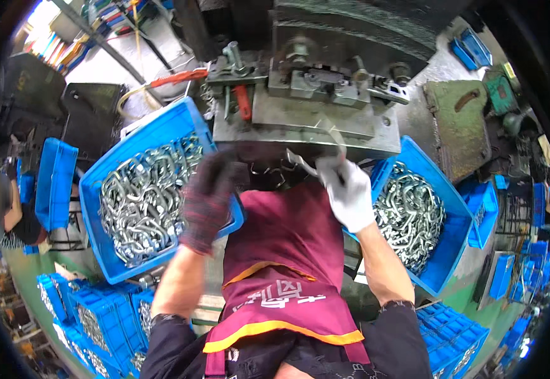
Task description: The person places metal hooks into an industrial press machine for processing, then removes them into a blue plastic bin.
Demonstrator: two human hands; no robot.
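Observation:
My right hand (345,189), in a white glove, is closed on a bent metal piece (301,162) just in front of the press's steel bed. A thin curved strip (337,138) rises above the fingers, blurred; whether it belongs to the same piece I cannot tell. My left hand (210,196) wears a dark red and black glove and is smeared by motion, its fingers unclear. It is over the right side of a blue bin (118,273) full of shiny curved metal parts (142,202). The die block (325,88) sits on the steel bed (313,129) ahead.
To the right stands another blue bin (457,243) of shiny metal parts (409,218). A red-handled tool (243,102) lies on the bed's left end. Stacked blue crates (104,316) stand low at left. Another person (12,202) is at the far left.

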